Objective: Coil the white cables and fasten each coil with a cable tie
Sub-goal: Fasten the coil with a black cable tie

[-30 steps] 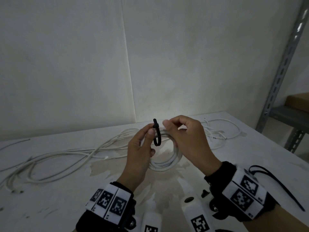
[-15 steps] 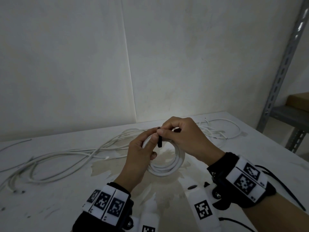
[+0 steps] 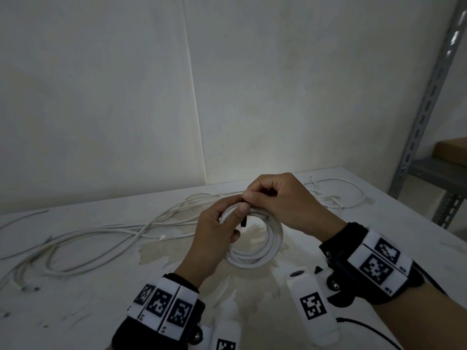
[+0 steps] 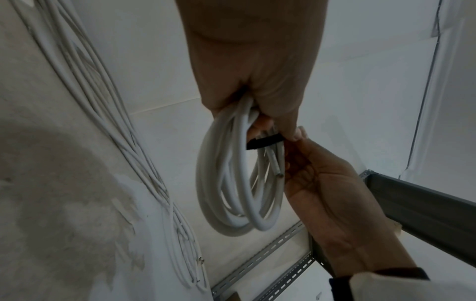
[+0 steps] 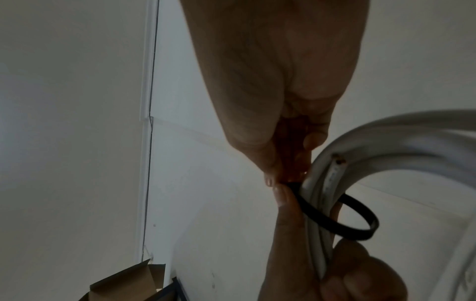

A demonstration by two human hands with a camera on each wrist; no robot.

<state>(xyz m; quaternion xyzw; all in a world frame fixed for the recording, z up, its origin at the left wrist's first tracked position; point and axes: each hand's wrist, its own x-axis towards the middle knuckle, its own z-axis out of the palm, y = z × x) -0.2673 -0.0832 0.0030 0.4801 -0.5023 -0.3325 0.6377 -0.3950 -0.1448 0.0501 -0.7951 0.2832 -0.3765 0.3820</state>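
Pale walls and a stained white tabletop (image 3: 83, 296) frame the work. Above the table hangs the white cable coil (image 3: 255, 258), gripped at its top by the left hand (image 3: 214, 238), fingers curled round the bunched turns, probably so they stay stacked while the tie goes on. A black cable tie (image 5: 345, 222) loops the bundle, and the right hand (image 3: 285, 205) pinches its end beside the left thumb, likely to draw it snug. More loose white cables (image 3: 83, 236) sprawl on the table to the left and behind. Only the right wrist view shows the tie as a slack open loop around the strands; the head view shows just a black stub. The left wrist view reveals the coil's cut end (image 4: 279, 174).
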